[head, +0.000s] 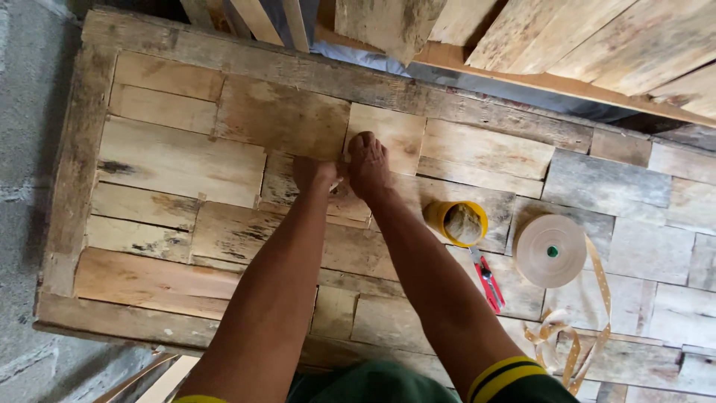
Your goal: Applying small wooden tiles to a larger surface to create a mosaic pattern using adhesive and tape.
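Wood panel (186, 160), patchwork of short planks in a frame, fills most of the frame from left edge to right; it lies flat on the counter, grey concrete wall (26, 149) at far left. Left hand (315, 175) sits near centre, knuckles up, fingers curled under and pressed on a small plank (287, 186); can't tell if they pinch anything. Right hand (368, 166) just beside it, touching, fingers pressed together, flat on the panel, tips at the edge of a pale plank (388, 134). Right of the arms: yellow cup (456, 222) w/ greyish stuff inside, red utility knife (488, 282) just below it, then tan tape roll (550, 251) w/ loose strip (574, 343) trailing to lower right. Stacked boards (597, 45) across upper right.
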